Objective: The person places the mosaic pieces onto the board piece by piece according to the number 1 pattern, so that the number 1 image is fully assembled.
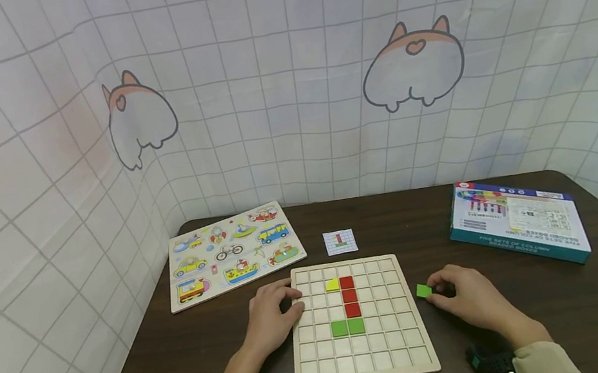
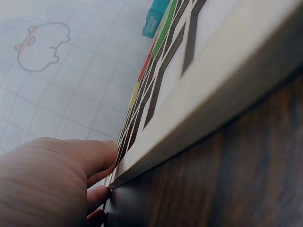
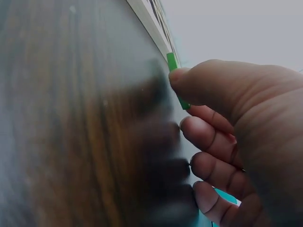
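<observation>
A pale wooden grid board (image 1: 389,342) lies flat on the dark table. My left hand (image 1: 269,321) holds its left edge, with the thumb (image 1: 295,311) over the rim. On the board, three red squares (image 1: 349,296) form a column; a yellow piece (image 1: 332,285) with a slanted side sits left of the top one. Below the column, two green squares (image 1: 347,327) lie side by side. Right of the board, my right hand (image 1: 466,298) pinches a loose green square tile (image 1: 424,290) between thumb and index finger, apart from the board. In the right wrist view this tile (image 3: 171,61) appears edge-on.
Behind the board lies a small pattern card (image 1: 340,242) with a printed red and green figure. A picture puzzle board (image 1: 212,268) with vehicles rests at the back left. A boxed set (image 1: 516,222) lies at the back right, before a gridded white curtain (image 1: 283,84).
</observation>
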Motion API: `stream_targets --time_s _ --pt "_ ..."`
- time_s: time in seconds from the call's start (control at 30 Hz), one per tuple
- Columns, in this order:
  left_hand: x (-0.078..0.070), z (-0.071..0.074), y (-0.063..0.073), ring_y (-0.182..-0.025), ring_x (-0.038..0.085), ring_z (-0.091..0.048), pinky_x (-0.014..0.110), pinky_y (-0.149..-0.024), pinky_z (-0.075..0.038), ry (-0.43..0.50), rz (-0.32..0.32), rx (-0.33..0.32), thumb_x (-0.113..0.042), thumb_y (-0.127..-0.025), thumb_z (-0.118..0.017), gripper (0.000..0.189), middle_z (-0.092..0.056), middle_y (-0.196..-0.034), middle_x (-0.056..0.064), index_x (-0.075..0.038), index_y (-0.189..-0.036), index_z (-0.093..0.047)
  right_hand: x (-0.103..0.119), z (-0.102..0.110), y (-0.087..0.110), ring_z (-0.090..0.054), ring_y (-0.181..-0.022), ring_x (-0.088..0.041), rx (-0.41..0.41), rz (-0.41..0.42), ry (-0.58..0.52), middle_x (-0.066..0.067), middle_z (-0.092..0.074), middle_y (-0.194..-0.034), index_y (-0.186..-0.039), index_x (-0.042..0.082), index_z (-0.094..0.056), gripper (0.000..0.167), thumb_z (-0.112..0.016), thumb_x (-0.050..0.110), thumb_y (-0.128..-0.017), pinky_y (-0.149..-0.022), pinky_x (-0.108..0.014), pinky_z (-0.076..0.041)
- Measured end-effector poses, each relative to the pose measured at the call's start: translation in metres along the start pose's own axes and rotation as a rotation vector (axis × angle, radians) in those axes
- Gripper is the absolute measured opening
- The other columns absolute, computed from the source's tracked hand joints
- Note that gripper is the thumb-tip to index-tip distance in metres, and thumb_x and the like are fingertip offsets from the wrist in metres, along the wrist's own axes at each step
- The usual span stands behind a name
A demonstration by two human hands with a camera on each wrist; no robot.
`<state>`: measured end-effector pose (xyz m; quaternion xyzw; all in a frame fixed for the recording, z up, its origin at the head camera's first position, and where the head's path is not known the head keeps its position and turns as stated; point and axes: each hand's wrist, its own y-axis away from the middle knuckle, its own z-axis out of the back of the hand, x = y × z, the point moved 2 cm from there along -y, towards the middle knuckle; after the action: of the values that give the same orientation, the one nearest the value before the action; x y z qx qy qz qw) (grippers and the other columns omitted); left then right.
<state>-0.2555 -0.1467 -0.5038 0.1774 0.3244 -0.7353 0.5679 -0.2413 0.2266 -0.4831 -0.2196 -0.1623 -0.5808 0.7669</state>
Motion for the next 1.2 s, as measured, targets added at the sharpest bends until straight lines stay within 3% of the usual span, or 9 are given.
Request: stream_targets --time_s 0.37,1.2 --pt "-0.002 0.001 -0.001 -0.13 0.029 -0.044 0.055 -0.102 -0.029 -0.008 -0.005 -0.005 -0.024 -0.088 -0.073 0.013 -0.059 -0.135 0.005 -0.02 -0.1 -0.073 0.008 -0.006 -0.002 -0.054 -0.078 -0.011 -0.054 0.011 -0.023 0.008 -0.06 -0.088 -0.098 0.02 -0.071 0.014 -0.076 0.022 -0.085 -0.072 -0.036 -0.048" --pt "0.0 0.001 0.0 -0.13 0.029 -0.044 0.055 -0.102 -0.029 -0.003 -0.003 -0.004 -0.024 -0.088 -0.072 0.013 -0.059 -0.135 0.005 -0.02 -0.1 -0.073 0.027 -0.023 -0.003 -0.053 -0.076 -0.009 -0.054 0.021 -0.097 0.012 -0.059 -0.086 -0.1 0.021 -0.07 0.017 -0.077 0.023 -0.084 -0.071 -0.031 -0.048"
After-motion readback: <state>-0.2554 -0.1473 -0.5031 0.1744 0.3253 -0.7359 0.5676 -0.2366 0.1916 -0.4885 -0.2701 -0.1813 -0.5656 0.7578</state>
